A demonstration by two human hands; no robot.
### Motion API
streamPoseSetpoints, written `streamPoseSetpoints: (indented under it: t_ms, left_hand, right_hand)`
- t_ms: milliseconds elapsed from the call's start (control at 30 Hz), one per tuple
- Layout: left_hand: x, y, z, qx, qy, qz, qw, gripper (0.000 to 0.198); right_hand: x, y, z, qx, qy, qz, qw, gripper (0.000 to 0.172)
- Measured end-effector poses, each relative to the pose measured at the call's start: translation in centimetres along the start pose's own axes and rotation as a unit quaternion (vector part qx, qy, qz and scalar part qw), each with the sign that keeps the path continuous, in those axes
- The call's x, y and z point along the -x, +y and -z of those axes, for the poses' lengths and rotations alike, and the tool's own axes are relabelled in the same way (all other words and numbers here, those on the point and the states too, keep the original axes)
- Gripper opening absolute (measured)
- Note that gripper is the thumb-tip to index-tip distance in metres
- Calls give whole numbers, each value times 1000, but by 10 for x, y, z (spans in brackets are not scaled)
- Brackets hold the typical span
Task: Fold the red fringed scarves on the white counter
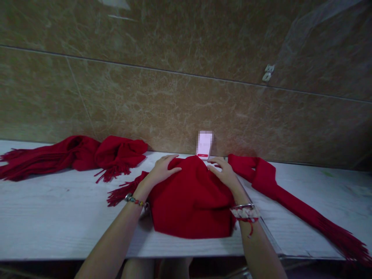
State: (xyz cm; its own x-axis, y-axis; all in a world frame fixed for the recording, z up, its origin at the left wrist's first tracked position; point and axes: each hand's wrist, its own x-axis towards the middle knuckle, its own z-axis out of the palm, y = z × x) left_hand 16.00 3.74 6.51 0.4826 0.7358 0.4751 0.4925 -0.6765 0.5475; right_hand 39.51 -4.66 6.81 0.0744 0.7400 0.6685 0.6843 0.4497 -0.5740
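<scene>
A folded red scarf (pixel 192 201) lies on the white table (pixel 58 217) right in front of me, its fringe poking out at the left. My left hand (pixel 162 168) rests flat on the scarf's far left corner, fingers stretched out. My right hand (pixel 223 170) lies flat on its far right corner, fingers apart. Neither hand grips the cloth. Each wrist wears a bracelet.
Another red scarf (pixel 75 155) lies bunched at the back left. A third red scarf (pixel 290 201) stretches from the middle toward the right front edge. A small white card (pixel 205 145) leans against the brown marble wall (pixel 186 77) behind the table.
</scene>
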Motion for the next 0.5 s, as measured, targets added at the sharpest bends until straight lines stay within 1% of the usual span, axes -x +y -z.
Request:
streamPoseSetpoints:
  t_ms: [67,100,133,200,233,333,367,400,433,467,500]
  left_hand:
    - [-1,-1,-3,-12,-26,3,1000,38]
    - [-1,-2,-4,-13,-27,8,1000,33]
    - [-1,-2,-3,-11,-15,15,1000,28]
    - [-2,-1,0,-2,35,30,999,20]
    - [-2,-1,2,5,70,36,997,18]
    - [-2,-1,12,32,184,41,982,17]
    - [-2,-3,15,42,208,45,976,18]
    - [-2,-6,17,51,214,54,974,19]
    - [-2,-10,19,58,196,71,976,20]
    - [-1,-14,20,62,159,93,981,22]
    - [-1,-19,21,62,111,117,985,23]
  right_hand:
    - [1,0,-1,8,-47,13,999,18]
    - [1,0,-1,12,-66,19,998,18]
    - [1,1,-1,17,-79,22,996,19]
    - [1,2,-1,28,-84,20,996,21]
    - [0,3,0,33,-74,16,997,22]
    - [-1,7,3,42,-15,9,999,23]
    - [-1,8,5,42,-6,9,999,22]
    - [-1,8,6,41,-14,10,999,21]
    - [0,9,7,40,-38,11,998,18]
    - [2,9,7,39,-75,10,996,15]
    - [3,10,7,39,-116,6,992,12]
